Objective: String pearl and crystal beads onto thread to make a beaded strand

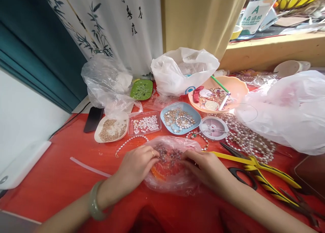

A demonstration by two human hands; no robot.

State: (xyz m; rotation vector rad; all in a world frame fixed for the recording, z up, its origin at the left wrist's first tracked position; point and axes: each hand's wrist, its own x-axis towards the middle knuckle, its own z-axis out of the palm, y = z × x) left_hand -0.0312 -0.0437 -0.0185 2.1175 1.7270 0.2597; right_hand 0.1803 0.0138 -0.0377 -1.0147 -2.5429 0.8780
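Observation:
A clear plastic bag [175, 185] lies crumpled on the red table in front of me, with dark reddish beads [166, 152] showing inside it. Over its left side my left hand [142, 162] is closed in a pinch, wearing a ring and a bangle. My right hand [199, 162] pinches at the bag's right side. A faint thin strand [171, 158] seems to run between the fingertips of both hands, above the beads. An orange curved piece [157, 173] lies by my left fingertips. Just beyond the left hand rests a pearl bead string [130, 140].
Behind the bag stand a dish of gold beads [111, 130], a clear tray of pearls [145, 124], a blue dish [166, 127] and a spool [213, 128]. Yellow-handled pliers [264, 179], scissors [242, 177] and bead strands [248, 138] lie right. A phone [93, 119] lies left.

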